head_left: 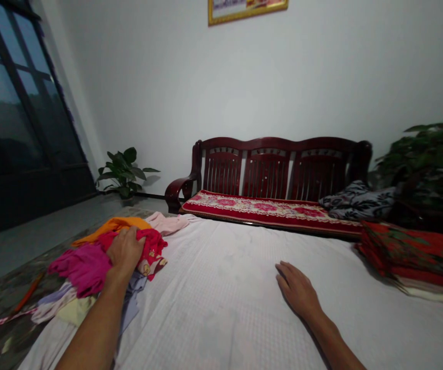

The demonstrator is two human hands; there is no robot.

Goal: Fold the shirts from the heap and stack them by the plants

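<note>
At the left lies a loose heap of clothes. My left hand (pixel 126 248) reaches into it, fingers curled into a red garment (pixel 152 243); the fingertips are partly hidden by the cloth. Beside that hand are a magenta garment (pixel 82 267) and an orange one (pixel 123 224), with a pale pink piece (pixel 167 223) behind. Lilac and pale yellow clothes (pixel 75 310) show under the left forearm. My right hand (pixel 297 289) rests palm down with fingers stretched out on a white cloth (pixel 221 288), holding nothing.
A folded red and green patterned stack (pixel 418 252) sits at the right on the white cloth. Behind stands a dark wooden bench (pixel 265 169) with a red floral cover (pixel 244 204). Potted plants (pixel 123 172) flank it. An orange stick-like item (pixel 29 293) lies at the left.
</note>
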